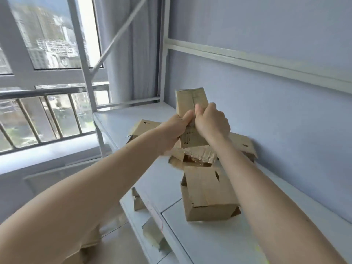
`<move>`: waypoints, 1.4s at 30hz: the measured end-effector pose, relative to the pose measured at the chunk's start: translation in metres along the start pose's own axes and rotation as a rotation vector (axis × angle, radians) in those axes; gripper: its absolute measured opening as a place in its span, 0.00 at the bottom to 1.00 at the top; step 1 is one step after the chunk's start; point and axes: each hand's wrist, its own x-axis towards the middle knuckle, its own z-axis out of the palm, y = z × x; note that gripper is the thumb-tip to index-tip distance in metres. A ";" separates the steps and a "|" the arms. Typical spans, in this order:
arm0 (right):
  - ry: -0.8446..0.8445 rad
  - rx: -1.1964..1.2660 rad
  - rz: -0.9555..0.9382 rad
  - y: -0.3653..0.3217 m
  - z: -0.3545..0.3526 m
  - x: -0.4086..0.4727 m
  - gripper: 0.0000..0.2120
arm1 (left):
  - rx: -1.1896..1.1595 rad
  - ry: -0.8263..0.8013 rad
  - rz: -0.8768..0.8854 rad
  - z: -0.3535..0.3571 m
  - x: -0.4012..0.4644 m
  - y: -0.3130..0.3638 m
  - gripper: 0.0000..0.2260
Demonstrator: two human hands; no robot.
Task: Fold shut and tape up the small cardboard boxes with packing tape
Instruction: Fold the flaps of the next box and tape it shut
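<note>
The left hand [176,128] is clamped round the near end of a small cardboard box [191,109] held up above the white surface [114,124], and the right hand [211,122] is closed on the same end just beside it, thumbs almost touching at the centre seam. I'd say the flaps are being pressed shut here, so both thumbs should pin them flat and level before any tape goes on. Further right and nearer, another box [207,195] lies among loose ones, unsealed.
</note>
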 end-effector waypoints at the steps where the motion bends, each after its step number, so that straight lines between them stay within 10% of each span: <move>1: -0.021 0.015 -0.023 -0.021 0.016 0.000 0.21 | 0.010 0.023 0.005 -0.026 -0.002 -0.002 0.18; 18: -0.410 0.123 -0.323 -0.292 0.318 -0.047 0.24 | -0.070 0.539 -0.196 -0.407 -0.057 -0.105 0.13; 42: -1.055 0.023 0.039 -0.363 0.795 -0.122 0.22 | -0.172 0.985 -0.635 -0.710 -0.041 -0.441 0.20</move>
